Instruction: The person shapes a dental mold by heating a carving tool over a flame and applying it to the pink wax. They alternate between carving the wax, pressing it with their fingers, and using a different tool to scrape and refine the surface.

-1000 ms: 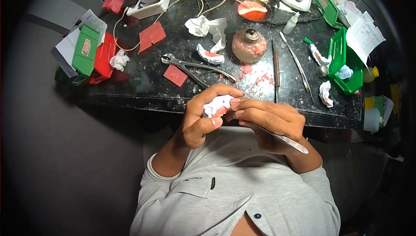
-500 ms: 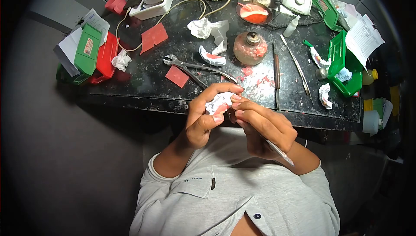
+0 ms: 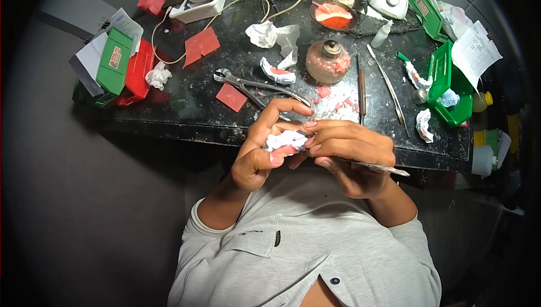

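Note:
My left hand holds a white plaster dental cast with pink wax along its lower edge, thumb on the near side and index finger raised and curved above it. The fingertips of my right hand press against the cast's right end. A slim metal wax carver is tucked in my right hand, its end sticking out to the right; its other end is hidden by the fingers. Just beyond my hands lie plaster nippers, a pink wax piece and another cast with pink wax.
A glass spirit lamp stands mid-bench, with wax crumbs around it. Two slim tools lie to its right. A pan of red wax is behind. Green boxes stand right, green and red boxes left.
My right hand has turned, so the carver's end has swung up and to the right. The left index finger has lifted off the cast, which has tilted slightly.

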Action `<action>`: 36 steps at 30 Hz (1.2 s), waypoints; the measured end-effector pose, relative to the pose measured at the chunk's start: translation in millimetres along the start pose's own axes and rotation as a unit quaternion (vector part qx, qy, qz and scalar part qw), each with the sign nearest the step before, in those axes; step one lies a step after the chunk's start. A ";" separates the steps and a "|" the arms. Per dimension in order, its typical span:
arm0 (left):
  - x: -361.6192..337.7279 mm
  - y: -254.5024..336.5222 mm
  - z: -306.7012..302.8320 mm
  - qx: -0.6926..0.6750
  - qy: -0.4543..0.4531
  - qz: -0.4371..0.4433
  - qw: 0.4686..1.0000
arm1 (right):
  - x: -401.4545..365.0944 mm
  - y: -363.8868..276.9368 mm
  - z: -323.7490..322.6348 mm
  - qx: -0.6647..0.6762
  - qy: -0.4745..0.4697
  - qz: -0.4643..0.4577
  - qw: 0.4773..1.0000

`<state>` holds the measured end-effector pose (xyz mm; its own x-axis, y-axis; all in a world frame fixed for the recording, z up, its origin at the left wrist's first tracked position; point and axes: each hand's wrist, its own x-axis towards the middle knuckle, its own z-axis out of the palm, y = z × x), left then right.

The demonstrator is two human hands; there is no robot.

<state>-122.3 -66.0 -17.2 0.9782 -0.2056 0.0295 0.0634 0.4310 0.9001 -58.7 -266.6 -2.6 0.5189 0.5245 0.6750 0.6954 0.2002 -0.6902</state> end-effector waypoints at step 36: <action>5.2 8.5 -6.1 -0.023 -0.091 -0.063 0.994 | -13.4 10.3 4.9 0.252 0.127 0.043 0.958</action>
<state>-115.5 -58.0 -12.1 0.9103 -0.4139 -0.0004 0.1962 0.4307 0.8809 -60.9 -267.6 -20.0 0.7126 0.3512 0.6073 0.3490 0.5735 -0.7412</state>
